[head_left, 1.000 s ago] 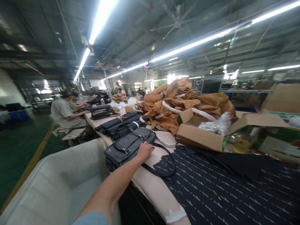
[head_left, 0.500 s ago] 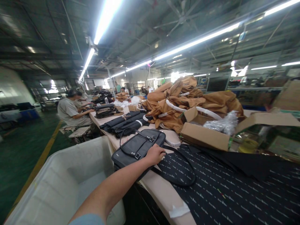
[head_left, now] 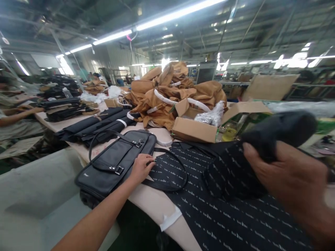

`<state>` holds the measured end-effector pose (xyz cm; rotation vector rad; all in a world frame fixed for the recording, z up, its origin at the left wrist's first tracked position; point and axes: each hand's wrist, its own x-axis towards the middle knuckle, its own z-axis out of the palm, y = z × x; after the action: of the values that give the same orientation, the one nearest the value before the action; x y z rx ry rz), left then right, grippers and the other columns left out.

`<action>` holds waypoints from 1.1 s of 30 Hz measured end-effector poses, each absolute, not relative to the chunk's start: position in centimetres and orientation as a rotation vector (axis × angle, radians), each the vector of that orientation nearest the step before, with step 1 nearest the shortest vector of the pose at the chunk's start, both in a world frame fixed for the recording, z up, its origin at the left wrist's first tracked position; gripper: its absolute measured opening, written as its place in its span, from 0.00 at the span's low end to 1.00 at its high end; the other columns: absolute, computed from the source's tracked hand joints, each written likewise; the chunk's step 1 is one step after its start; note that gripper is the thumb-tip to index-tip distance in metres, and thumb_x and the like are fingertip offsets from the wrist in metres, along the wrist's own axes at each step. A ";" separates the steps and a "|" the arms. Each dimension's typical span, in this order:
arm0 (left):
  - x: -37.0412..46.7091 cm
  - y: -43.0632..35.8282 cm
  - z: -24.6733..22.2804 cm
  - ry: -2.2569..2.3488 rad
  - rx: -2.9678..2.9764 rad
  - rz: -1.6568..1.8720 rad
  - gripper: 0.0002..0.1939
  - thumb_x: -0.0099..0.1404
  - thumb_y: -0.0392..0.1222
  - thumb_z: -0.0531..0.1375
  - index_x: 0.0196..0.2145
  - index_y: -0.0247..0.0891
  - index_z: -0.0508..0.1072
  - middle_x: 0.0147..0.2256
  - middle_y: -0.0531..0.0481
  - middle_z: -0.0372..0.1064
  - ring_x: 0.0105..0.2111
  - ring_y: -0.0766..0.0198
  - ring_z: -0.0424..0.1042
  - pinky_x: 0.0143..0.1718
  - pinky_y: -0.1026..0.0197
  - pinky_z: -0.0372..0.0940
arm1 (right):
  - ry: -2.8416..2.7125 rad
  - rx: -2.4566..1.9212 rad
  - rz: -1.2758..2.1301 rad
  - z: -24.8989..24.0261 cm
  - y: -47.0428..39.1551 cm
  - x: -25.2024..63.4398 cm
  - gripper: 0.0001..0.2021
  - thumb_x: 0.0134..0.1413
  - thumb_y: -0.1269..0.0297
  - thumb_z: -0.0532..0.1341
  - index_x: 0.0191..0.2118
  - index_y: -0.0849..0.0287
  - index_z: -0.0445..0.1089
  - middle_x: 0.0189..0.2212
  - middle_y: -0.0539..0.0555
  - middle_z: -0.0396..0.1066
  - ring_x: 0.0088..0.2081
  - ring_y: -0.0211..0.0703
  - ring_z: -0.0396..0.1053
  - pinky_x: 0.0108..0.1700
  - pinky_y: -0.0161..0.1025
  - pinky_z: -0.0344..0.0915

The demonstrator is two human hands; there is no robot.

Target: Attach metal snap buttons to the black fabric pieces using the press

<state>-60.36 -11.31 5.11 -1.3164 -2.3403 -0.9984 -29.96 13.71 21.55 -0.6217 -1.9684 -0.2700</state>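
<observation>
A black bag [head_left: 110, 164] with two handles and metal buckles lies on the table's near edge. My left hand [head_left: 142, 167] rests at the bag's right edge, its fingers curled; what they grip, if anything, is too small to name. At the right, my right hand [head_left: 290, 177] is wrapped round a bunched black cloth piece [head_left: 235, 170] with a printed lining, lifted over the table and blurred. Beneath it spreads black printed fabric [head_left: 214, 223] with rows of white lettering. The bag's strap [head_left: 183, 167] loops onto this fabric.
Brown bags [head_left: 162, 90] are heaped behind an open cardboard box [head_left: 195, 129] holding clear plastic. Folded black pieces [head_left: 96, 125] lie at the left. A pale bin [head_left: 39, 188] stands below the table edge. A co-worker's arm [head_left: 23, 113] shows far left.
The view has turned right. My right hand has come into view with the bunched black cloth. My left hand remains at the bag's edge.
</observation>
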 end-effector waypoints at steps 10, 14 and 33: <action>-59.7 -11.5 5.4 -2.318 -1.446 -0.868 0.06 0.66 0.42 0.64 0.41 0.45 0.81 0.40 0.48 0.77 0.46 0.55 0.68 0.46 0.51 0.63 | -2.634 -0.224 1.390 10.4 8.5 -50.3 0.13 0.51 0.56 0.61 0.23 0.60 0.68 0.19 0.45 0.56 0.24 0.35 0.53 0.27 0.34 0.50; -59.9 -11.7 4.9 -2.304 -1.476 -0.896 0.06 0.65 0.40 0.65 0.40 0.44 0.80 0.39 0.50 0.79 0.47 0.54 0.68 0.49 0.50 0.64 | -2.558 -0.191 1.667 7.9 8.1 -51.8 0.13 0.49 0.56 0.63 0.25 0.62 0.70 0.21 0.45 0.57 0.25 0.35 0.53 0.28 0.34 0.51; -59.0 -12.1 6.0 -2.384 -1.458 -0.922 0.07 0.62 0.31 0.65 0.32 0.43 0.76 0.33 0.53 0.78 0.46 0.54 0.70 0.49 0.49 0.67 | -2.712 -0.006 1.555 6.8 8.2 -51.8 0.08 0.54 0.65 0.60 0.28 0.59 0.74 0.23 0.47 0.66 0.28 0.38 0.62 0.28 0.34 0.51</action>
<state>-58.95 -12.05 6.02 -1.4578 -2.3837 -0.9221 -51.84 8.16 6.79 -0.0064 -2.7119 1.5549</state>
